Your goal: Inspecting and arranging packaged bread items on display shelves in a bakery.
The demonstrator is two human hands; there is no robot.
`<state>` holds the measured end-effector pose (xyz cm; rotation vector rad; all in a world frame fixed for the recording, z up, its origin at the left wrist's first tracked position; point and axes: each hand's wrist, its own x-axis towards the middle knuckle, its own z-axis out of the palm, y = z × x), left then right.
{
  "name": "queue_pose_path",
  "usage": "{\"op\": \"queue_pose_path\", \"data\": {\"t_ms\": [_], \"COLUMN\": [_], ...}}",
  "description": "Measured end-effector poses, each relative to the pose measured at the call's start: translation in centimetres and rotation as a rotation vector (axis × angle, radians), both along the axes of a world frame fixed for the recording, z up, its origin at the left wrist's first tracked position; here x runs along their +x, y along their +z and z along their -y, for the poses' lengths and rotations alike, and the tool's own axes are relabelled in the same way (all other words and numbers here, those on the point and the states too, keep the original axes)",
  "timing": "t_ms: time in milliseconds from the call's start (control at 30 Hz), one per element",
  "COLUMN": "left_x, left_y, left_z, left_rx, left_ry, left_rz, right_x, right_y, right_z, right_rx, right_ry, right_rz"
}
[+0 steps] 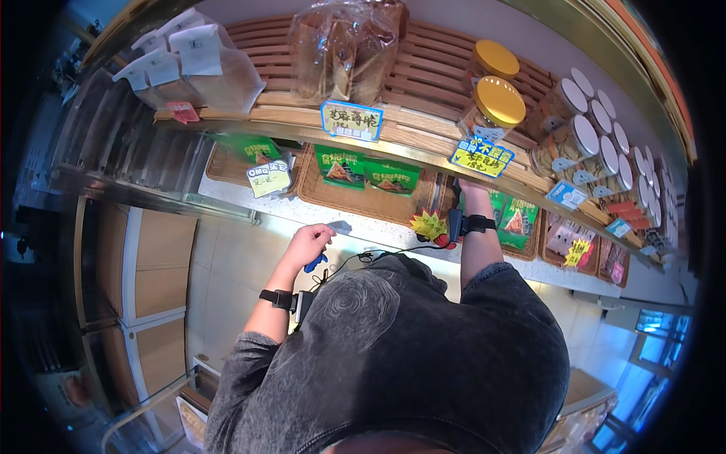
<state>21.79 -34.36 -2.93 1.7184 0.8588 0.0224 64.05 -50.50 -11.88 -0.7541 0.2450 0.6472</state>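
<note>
My left hand (pixel 311 246) is loosely curled in front of the counter edge, with a crumpled blue item (pixel 316 262) under its fingers. My right arm reaches beneath the wooden shelf (pixel 420 142). Only part of my right hand (pixel 473 186) shows there, near green food packets (pixel 518 221) in a wicker basket; its fingers are hidden by the shelf edge. Left of it, a larger wicker basket (pixel 363 205) holds two green packets (pixel 392 176) at its back. A yellow star-shaped sign (pixel 429 225) stands at that basket's front corner.
The slatted shelf above carries bagged goods (pixel 343 57), jars with yellow lids (pixel 500 101) and several white-lidded jars (pixel 585 135). Handwritten signs hang along its edge. Clear display bins (pixel 170 164) stand at left, cabinets (pixel 161 289) below them. Further baskets (pixel 567 241) lie on the right.
</note>
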Motion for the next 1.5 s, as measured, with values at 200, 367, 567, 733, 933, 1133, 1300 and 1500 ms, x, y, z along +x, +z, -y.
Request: {"op": "queue_pose_path", "data": {"t_ms": [200, 367, 567, 733, 933, 1133, 1300, 1500], "left_x": [0.6, 1.9, 4.2, 5.1, 5.5, 4.3, 1.7, -3.2], "left_y": [0.6, 0.9, 0.9, 1.5, 0.9, 2.5, 5.1, 6.6], "left_z": [-0.9, -1.0, 0.3, 1.7, 2.4, 2.2, 0.0, -1.0], "left_rx": [-0.041, -0.055, -0.215, -0.200, -0.207, -0.277, -0.310, -0.332], "left_ry": [-0.162, -0.320, -0.383, -0.430, -0.309, -0.315, -0.338, -0.135], "left_rz": [0.028, 0.032, 0.156, 0.197, 0.240, 0.249, 0.263, 0.327], "right_x": [-5.2, -10.2, -16.2, -18.3, -18.2, -17.8, -19.5, -22.5], "right_y": [5.7, 7.7, 8.8, 10.4, 9.5, 9.1, 8.6, 9.1], "right_z": [5.5, 10.9, 16.0, 17.5, 14.5, 12.2, 6.9, -0.8], "right_rx": [-0.373, -0.361, -0.293, -0.168, -0.096, -0.097, 0.036, 0.019], "right_ry": [0.132, 0.070, 0.144, 0.308, 0.385, 0.569, 0.845, 1.000], "right_rz": [0.185, 0.100, 0.131, 0.218, 0.221, 0.149, 0.138, 0.160]}}
